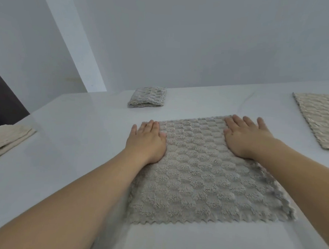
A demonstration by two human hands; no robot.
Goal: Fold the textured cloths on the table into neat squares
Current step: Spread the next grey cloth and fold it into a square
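A grey textured cloth (pixel 201 175) with a checkered pile and zigzag edges lies spread flat on the white table (pixel 73 138) in front of me. My left hand (pixel 146 140) rests palm down on its far left corner, fingers together. My right hand (pixel 245 136) lies flat on its far right corner, fingers slightly apart. Neither hand grips the fabric. A grey cloth (pixel 147 97) folded into a small square sits farther back, left of centre.
A cream cloth (pixel 6 140), folded, lies at the table's left edge. Another cream textured cloth (pixel 324 119) lies unfolded at the right, cut off by the frame. A plain wall stands behind the table, with a dark opening at far left.
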